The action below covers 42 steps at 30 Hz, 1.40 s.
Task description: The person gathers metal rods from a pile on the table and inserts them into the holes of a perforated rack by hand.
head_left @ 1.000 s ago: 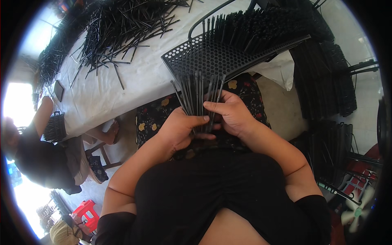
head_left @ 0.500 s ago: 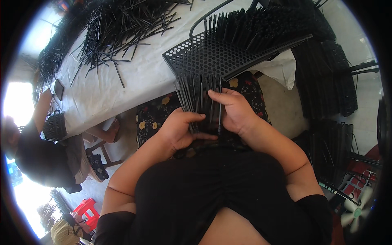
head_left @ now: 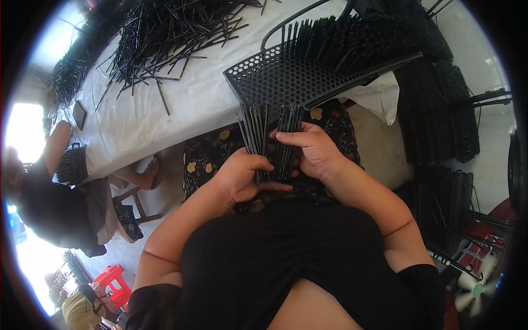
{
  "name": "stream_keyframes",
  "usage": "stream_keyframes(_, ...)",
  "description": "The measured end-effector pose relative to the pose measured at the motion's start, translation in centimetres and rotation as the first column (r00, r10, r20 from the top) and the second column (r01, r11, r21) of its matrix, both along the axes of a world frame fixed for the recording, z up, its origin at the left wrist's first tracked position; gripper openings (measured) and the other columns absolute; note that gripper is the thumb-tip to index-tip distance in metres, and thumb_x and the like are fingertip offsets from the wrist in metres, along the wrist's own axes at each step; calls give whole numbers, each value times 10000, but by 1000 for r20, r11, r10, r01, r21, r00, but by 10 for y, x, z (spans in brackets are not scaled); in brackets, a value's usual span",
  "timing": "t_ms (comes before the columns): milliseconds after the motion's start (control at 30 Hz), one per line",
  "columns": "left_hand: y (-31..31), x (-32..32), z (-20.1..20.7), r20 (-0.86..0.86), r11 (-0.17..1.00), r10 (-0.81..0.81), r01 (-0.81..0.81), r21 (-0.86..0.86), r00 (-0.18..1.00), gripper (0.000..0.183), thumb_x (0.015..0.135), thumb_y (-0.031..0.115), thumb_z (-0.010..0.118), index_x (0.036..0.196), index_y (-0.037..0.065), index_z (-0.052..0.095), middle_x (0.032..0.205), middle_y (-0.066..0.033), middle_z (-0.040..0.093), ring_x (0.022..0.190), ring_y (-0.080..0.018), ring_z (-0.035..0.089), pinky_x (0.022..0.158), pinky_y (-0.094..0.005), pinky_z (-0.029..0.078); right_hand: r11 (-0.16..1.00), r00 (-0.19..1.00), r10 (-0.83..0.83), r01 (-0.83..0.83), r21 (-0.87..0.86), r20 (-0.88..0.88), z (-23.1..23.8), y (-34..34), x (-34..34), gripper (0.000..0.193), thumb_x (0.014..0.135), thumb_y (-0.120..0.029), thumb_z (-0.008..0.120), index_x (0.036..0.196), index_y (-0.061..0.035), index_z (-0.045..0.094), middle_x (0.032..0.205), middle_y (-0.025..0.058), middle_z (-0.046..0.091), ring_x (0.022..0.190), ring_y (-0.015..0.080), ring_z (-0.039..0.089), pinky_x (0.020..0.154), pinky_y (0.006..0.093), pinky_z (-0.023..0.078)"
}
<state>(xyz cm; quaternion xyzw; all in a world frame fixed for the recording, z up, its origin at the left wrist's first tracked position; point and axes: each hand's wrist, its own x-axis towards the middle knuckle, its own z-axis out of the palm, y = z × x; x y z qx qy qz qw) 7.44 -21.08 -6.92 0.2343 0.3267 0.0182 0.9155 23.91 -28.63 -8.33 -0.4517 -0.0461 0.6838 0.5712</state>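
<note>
A fanned bunch of thin black sticks (head_left: 254, 135) stands upright in my left hand (head_left: 241, 175), its thumb closed across the lower ends. Beside it, a tighter bundle of the same black sticks (head_left: 287, 137) is gripped by my right hand (head_left: 316, 149), with the thumb laid over the front and fingers behind. A narrow gap parts the two bunches. Just beyond their tips lies a black perforated tray (head_left: 264, 82) with round holes and a curved handle. Many black sticks (head_left: 352, 41) stand packed in its far right part. Dark floral cloth (head_left: 190, 165) lies below my hands.
A white-covered table (head_left: 181, 99) carries a big heap of loose black sticks (head_left: 165, 38). Stacked dark racks (head_left: 437, 110) crowd the right side. At the left sits another person (head_left: 60, 203) near a black basket (head_left: 72, 165). A red stool (head_left: 113, 286) and a fan (head_left: 477, 287) stand lower down.
The sticks by my right hand, loosely spread before, are now gathered into a compact bundle apart from the left bunch. My right fingers have closed round them; my left hand has hardly moved.
</note>
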Motion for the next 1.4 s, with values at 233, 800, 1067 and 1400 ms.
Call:
stream_keyframes(233, -5, 2, -6, -99, 999, 4, 1, 52, 995, 362, 932, 10, 468, 1293, -22, 485, 1152, -216, 621, 1017, -376, 650, 849, -540, 570, 1000, 996, 21, -22, 12, 89, -2, 0, 3, 201, 855, -65, 657, 1035, 21, 631, 954, 125, 677, 826, 239, 677, 697, 363, 566)
stream_keyframes(800, -16, -6, -7, -87, 956, 83, -55, 287, 993, 288, 920, -39, 555, 1206, -19, 528, 1103, -131, 620, 984, -278, 663, 803, -413, 602, 937, 694, -143, -135, 322, 705, 17, -1, 10, 394, 904, 11, 601, 1292, 1, 531, 915, 123, 694, 782, 128, 676, 699, 231, 552)
stream_keyframes(1067, -17, -9, -10, -111, 947, 98, -58, 316, 989, 294, 905, -36, 580, 1194, -31, 527, 1095, -124, 620, 974, -270, 665, 797, -403, 603, 952, 774, 35, -218, 214, 632, 17, 1, 8, 310, 956, -48, 550, 1263, -7, 525, 960, 114, 672, 847, 156, 680, 704, 255, 570)
stream_keyframes(1400, -15, -8, -15, -131, 909, 78, -16, 416, 988, 294, 911, -29, 582, 1200, -65, 541, 1105, -138, 618, 995, -263, 657, 819, -385, 600, 969, 895, 12, -120, 217, 446, 22, -1, 19, 190, 978, -61, 504, 1154, -4, 543, 953, 142, 665, 874, 232, 691, 732, 319, 597)
